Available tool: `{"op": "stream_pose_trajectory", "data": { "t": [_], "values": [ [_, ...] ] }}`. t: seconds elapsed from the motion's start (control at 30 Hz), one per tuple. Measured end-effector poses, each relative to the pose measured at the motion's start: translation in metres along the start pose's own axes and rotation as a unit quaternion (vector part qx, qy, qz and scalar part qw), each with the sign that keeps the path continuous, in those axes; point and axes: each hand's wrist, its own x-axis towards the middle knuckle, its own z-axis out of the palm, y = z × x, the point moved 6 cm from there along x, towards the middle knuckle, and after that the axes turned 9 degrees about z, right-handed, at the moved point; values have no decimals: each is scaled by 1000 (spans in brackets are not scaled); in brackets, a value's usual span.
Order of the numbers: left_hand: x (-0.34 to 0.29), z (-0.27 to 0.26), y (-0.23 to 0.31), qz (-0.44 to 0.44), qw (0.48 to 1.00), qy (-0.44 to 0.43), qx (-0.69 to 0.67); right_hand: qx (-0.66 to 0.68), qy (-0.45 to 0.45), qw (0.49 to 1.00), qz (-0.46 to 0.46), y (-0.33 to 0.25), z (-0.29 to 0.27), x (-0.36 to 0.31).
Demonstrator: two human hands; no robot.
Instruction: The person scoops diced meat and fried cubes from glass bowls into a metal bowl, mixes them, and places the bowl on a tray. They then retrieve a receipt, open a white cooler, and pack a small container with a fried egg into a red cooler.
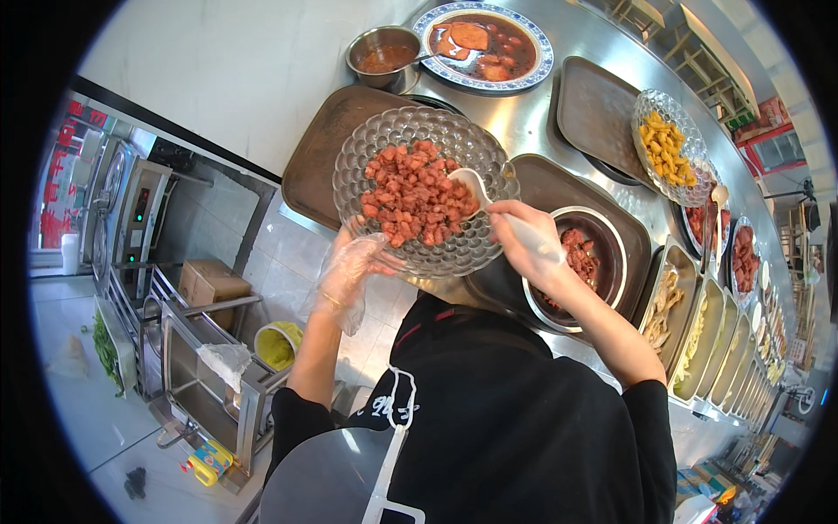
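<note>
My left hand (353, 269), in a loose clear plastic glove, grips the near left rim of a large bubbled glass plate (463, 249). Reddish diced meat (417, 194) is heaped in the middle of this plate. In my right hand (530, 240) is a white spoon (471, 185), its bowl against the right side of the heap. Clear plastic also covers part of the right hand. Below my right wrist stands a round steel-rimmed bowl (622, 284) with more dark red meat, partly hidden by my forearm. A brown tray (319, 144) lies partly under the glass plate.
Across the counter are a steel pot (382, 52) of sauce, a blue-rimmed plate (543, 61) with eggs in dark broth, and a glass plate of yellow pieces (665, 148). Steel food pans (694, 345) line the right. A steel sink (196, 371) and a yellow bottle (209, 463) are at lower left.
</note>
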Motion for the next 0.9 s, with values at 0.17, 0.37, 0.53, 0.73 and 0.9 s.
{"op": "stream_pose_trajectory", "data": {
  "t": [0.17,0.37,0.53,0.73,0.9],
  "values": [
    [0,-3,-4,1,1000,4,-1,316,-48,897,305,34,-4,-10],
    [-3,-11,-12,22,999,-22,-27,355,-22,896,266,28,-23,-19],
    [-3,-25,-32,-27,996,68,-54,375,18,901,219,20,-65,-42],
    [0,-34,-51,-60,989,100,-89,165,153,951,210,15,-134,-111],
    [2,-42,-59,-72,991,90,-68,-315,119,942,-1,-4,-124,-125]
  ]
}}
